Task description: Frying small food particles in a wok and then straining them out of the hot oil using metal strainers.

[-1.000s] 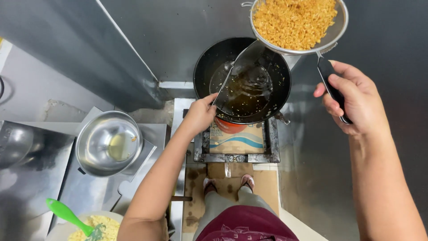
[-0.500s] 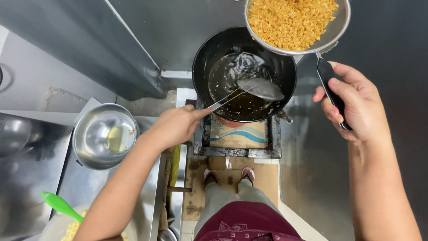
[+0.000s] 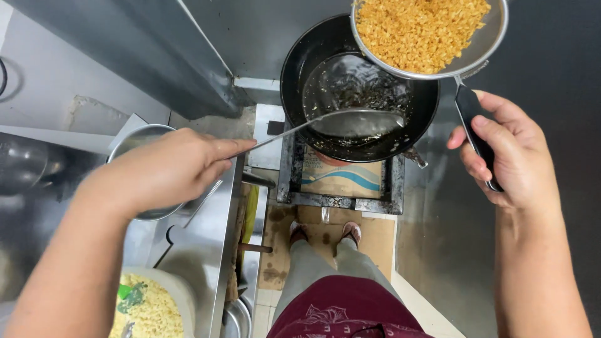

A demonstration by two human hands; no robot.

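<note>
I hold the round metal strainer of golden fried bits (image 3: 426, 34) level over the black wok (image 3: 357, 94), right hand (image 3: 510, 156) fingers wrapped on its black handle, left hand (image 3: 166, 172) fingers closed on the long steel ladle (image 3: 357, 122).

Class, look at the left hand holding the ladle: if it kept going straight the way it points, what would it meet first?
Probably the black wok's near rim; the left hand points along the ladle towards it, though depth is unclear.

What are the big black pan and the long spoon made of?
The pan looks like dark metal, maybe iron or steel: black, dull, glossy where oily. The ladle looks like steel: silvery and shiny, with a thin stiff handle.
</note>
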